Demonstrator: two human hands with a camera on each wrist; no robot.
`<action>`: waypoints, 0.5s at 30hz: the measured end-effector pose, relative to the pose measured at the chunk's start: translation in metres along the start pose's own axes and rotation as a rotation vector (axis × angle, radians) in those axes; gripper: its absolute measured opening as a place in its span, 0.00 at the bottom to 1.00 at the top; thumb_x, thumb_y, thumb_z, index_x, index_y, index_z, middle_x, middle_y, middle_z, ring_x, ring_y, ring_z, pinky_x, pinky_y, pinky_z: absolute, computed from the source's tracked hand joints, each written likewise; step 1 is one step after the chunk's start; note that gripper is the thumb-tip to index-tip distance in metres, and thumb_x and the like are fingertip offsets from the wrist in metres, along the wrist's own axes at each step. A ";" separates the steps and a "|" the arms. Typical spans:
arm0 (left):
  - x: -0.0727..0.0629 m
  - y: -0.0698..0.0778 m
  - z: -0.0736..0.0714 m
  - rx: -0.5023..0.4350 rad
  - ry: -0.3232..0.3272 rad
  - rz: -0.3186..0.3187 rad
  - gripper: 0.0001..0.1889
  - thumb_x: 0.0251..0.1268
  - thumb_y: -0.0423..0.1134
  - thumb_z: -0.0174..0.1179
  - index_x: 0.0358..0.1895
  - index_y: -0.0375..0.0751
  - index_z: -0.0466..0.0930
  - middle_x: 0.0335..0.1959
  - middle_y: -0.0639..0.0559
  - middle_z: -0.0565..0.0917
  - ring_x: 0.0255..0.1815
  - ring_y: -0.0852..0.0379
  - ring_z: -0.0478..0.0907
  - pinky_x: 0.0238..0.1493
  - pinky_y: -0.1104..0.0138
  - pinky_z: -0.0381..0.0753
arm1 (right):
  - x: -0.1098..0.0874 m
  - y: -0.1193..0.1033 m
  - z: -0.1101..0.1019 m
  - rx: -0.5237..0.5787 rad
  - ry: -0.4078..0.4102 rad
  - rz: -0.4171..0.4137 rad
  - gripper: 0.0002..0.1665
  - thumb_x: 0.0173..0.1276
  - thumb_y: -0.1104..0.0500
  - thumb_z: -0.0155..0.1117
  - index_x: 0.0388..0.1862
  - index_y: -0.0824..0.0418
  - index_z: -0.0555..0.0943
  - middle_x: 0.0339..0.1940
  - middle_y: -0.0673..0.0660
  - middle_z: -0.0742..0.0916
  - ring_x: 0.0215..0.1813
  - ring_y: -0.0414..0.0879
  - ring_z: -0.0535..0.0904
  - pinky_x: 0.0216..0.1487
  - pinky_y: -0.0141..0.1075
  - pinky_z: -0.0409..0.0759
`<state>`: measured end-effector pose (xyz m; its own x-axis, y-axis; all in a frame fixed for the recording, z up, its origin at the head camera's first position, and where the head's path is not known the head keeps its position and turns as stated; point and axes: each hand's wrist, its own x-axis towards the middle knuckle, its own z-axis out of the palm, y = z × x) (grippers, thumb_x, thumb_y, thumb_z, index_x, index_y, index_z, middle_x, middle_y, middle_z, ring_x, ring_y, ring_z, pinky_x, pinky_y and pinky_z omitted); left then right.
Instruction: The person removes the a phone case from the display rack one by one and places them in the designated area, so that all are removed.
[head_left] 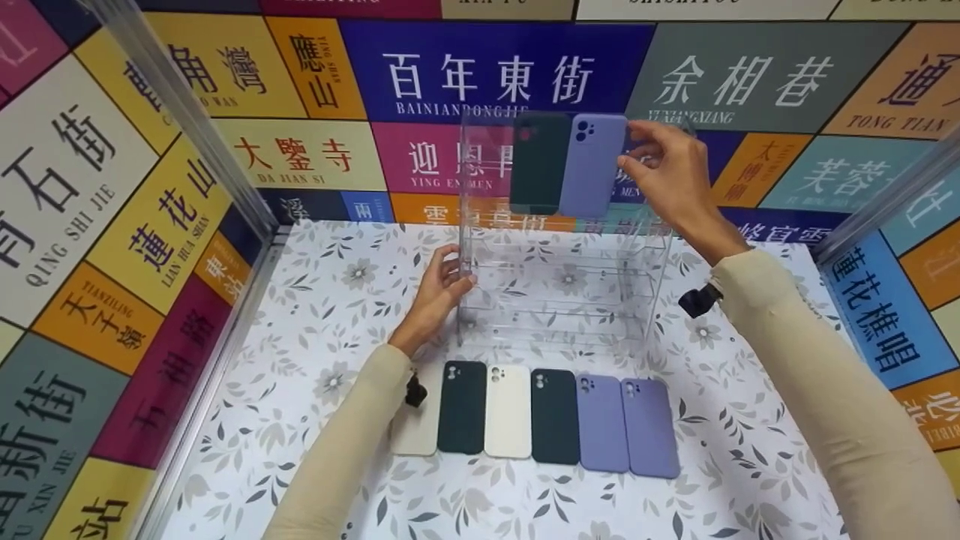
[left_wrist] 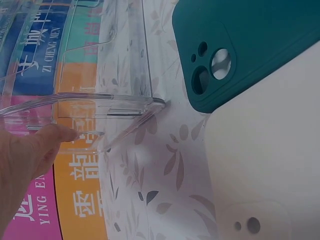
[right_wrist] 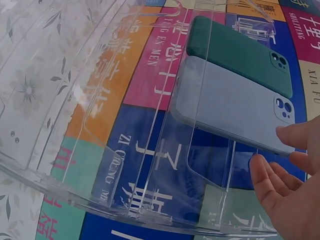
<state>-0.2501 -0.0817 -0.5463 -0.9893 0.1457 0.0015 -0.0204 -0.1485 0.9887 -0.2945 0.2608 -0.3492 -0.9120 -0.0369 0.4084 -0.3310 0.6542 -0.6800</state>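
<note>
A clear tiered display rack (head_left: 555, 300) stands on the table. On its top tier a dark green phone case (head_left: 538, 165) and a purple phone case (head_left: 594, 169) stand side by side, upright and leaning slightly. My right hand (head_left: 671, 176) pinches the purple case at its right edge near the top; in the right wrist view the thumb (right_wrist: 290, 136) overlaps its face by the camera holes. With my left hand (head_left: 439, 289) I grip the rack's left side panel, the thumb in front. In the left wrist view the other fingers are mostly hidden.
In front of the rack lies a row of phone cases: a cream case (head_left: 508, 412) among them, dark green cases (head_left: 555, 416) and purple cases (head_left: 651, 427). My left forearm partly covers the leftmost cream one. Printed panels (head_left: 495, 67) wall in the flowered table (head_left: 337, 315).
</note>
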 end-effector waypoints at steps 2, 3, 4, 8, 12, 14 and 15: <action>0.000 0.000 0.000 0.003 0.002 -0.001 0.32 0.74 0.26 0.64 0.77 0.38 0.65 0.72 0.32 0.78 0.68 0.41 0.80 0.65 0.55 0.82 | 0.002 -0.001 0.000 -0.005 0.000 -0.005 0.31 0.78 0.63 0.72 0.78 0.58 0.81 0.65 0.60 0.89 0.57 0.53 0.89 0.60 0.34 0.86; 0.000 0.000 0.000 0.004 0.003 -0.003 0.32 0.74 0.26 0.64 0.77 0.39 0.65 0.72 0.33 0.78 0.68 0.41 0.80 0.65 0.55 0.82 | 0.003 -0.002 0.000 -0.008 0.000 -0.007 0.32 0.79 0.63 0.72 0.79 0.56 0.80 0.65 0.60 0.89 0.56 0.53 0.89 0.59 0.34 0.87; 0.000 0.000 0.000 0.004 0.004 -0.003 0.32 0.74 0.26 0.64 0.77 0.39 0.65 0.72 0.33 0.78 0.69 0.41 0.80 0.65 0.55 0.82 | 0.004 -0.002 0.000 -0.009 0.000 -0.010 0.32 0.79 0.62 0.72 0.80 0.55 0.79 0.65 0.60 0.89 0.56 0.53 0.89 0.58 0.34 0.87; 0.001 0.000 0.000 -0.003 0.010 0.000 0.31 0.73 0.25 0.63 0.77 0.40 0.66 0.71 0.32 0.78 0.68 0.40 0.80 0.64 0.55 0.82 | 0.006 -0.003 0.002 -0.014 -0.009 -0.027 0.33 0.79 0.65 0.70 0.81 0.55 0.78 0.64 0.62 0.89 0.57 0.54 0.89 0.58 0.34 0.87; 0.000 0.000 0.001 -0.006 0.006 -0.004 0.32 0.74 0.25 0.63 0.77 0.40 0.66 0.72 0.32 0.78 0.68 0.41 0.80 0.65 0.55 0.82 | 0.004 0.000 0.007 -0.006 0.014 -0.059 0.31 0.79 0.68 0.70 0.78 0.59 0.80 0.60 0.63 0.89 0.57 0.55 0.88 0.60 0.32 0.86; 0.000 0.000 0.000 0.001 0.003 -0.006 0.32 0.75 0.26 0.63 0.78 0.40 0.65 0.72 0.31 0.77 0.68 0.41 0.80 0.65 0.54 0.81 | 0.002 0.003 0.009 0.010 0.038 -0.083 0.29 0.79 0.68 0.70 0.77 0.59 0.81 0.57 0.63 0.89 0.55 0.53 0.87 0.58 0.28 0.85; 0.000 0.000 0.000 0.005 -0.001 -0.008 0.32 0.75 0.26 0.63 0.78 0.39 0.65 0.72 0.31 0.77 0.68 0.41 0.80 0.65 0.53 0.81 | 0.000 0.004 0.010 0.014 0.052 -0.098 0.28 0.79 0.67 0.70 0.76 0.59 0.81 0.56 0.63 0.89 0.54 0.51 0.87 0.56 0.27 0.84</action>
<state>-0.2501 -0.0815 -0.5461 -0.9890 0.1475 -0.0063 -0.0275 -0.1424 0.9894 -0.2984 0.2559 -0.3586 -0.8615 -0.0606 0.5042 -0.4215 0.6390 -0.6435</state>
